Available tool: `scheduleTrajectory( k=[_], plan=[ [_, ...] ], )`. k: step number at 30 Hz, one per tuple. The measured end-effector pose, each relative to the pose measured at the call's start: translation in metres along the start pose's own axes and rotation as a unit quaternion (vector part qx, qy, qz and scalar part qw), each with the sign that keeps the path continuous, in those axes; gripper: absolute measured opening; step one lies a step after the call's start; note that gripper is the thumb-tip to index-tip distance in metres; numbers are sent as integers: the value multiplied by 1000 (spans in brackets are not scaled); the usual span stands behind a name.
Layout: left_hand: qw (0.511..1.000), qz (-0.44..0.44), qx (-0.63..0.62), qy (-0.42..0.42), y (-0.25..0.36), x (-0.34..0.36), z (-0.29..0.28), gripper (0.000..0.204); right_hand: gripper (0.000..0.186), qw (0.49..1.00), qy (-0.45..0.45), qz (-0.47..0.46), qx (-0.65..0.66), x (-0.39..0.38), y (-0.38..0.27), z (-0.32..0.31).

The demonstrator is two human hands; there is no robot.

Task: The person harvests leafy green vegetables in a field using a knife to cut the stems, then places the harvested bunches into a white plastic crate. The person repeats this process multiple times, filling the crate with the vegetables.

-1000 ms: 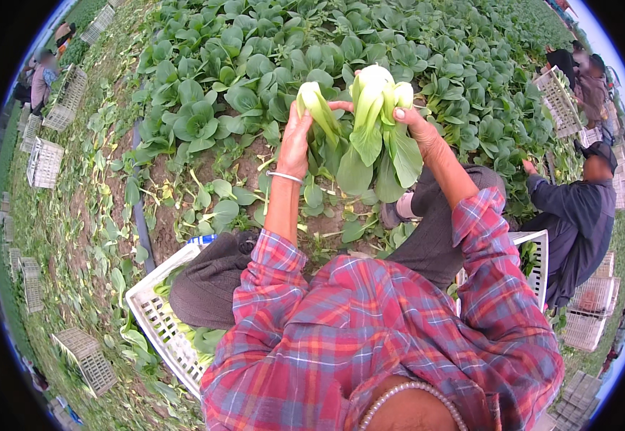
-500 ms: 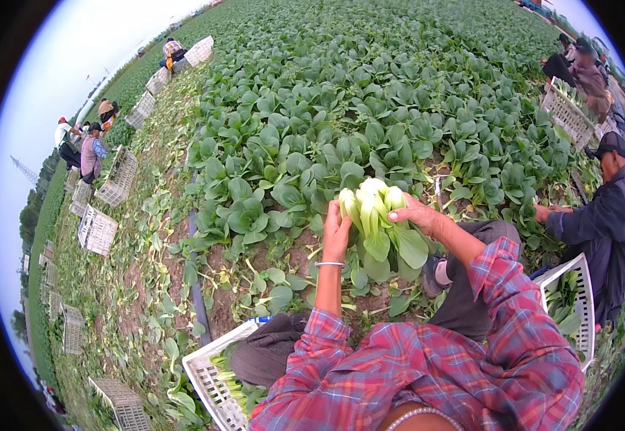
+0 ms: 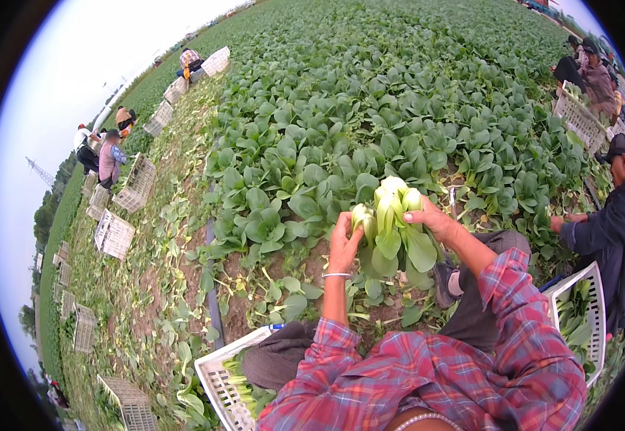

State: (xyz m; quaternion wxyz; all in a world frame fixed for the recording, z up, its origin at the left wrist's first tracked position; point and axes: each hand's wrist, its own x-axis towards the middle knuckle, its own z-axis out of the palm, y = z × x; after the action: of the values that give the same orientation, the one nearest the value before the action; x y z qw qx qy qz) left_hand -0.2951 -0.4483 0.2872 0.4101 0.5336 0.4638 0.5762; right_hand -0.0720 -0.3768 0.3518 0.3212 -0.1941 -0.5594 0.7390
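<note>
My right hand (image 3: 434, 220) grips several bok choy heads (image 3: 390, 208) held together, pale bases up and green leaves hanging down. My left hand (image 3: 343, 248), a bracelet on its wrist, is closed on a smaller bok choy (image 3: 364, 221) just left of that bunch. A narrow gap shows between the bases of the two; their leaves overlap lower down. Both hands are raised above the ground in front of my knees, close to the edge of the standing bok choy rows (image 3: 341, 136).
A white crate (image 3: 215, 381) with cut greens stands by my left knee. Another white crate (image 3: 597, 309) with greens is at my right, beside a crouching co-worker (image 3: 607, 223). A dark hose (image 3: 213, 287) and loose leaves lie on the soil. More crates and people are at far left.
My left hand has drawn the smaller bok choy slightly left, apart from the bunch in my right hand. The whole view has shifted a little, moving the scene rightward.
</note>
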Motion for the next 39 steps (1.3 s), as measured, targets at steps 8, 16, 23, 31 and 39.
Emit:
scheduleTrajectory(
  k=[8, 16, 23, 31, 39],
  plan=[
    [989, 50, -125, 62, 27, 11, -12, 29, 84, 991, 67, -69, -92, 1, -29, -2],
    [956, 0, -274, 108, 39, -2, 56, 37, 91, 978, 36, -135, -157, 15, 11, 12],
    [944, -14, -282, 168, 23, -5, 45, 42, 90, 967, 11, -84, -241, 12, 7, 19],
    [881, -121, -420, 179, 19, -6, 49, 39, 87, 967, 41, -103, -229, 17, 20, 19],
    [988, 33, -148, 37, 43, -9, 51, 66, 84, 979, 58, -91, -170, 19, 17, 27]
  ],
)
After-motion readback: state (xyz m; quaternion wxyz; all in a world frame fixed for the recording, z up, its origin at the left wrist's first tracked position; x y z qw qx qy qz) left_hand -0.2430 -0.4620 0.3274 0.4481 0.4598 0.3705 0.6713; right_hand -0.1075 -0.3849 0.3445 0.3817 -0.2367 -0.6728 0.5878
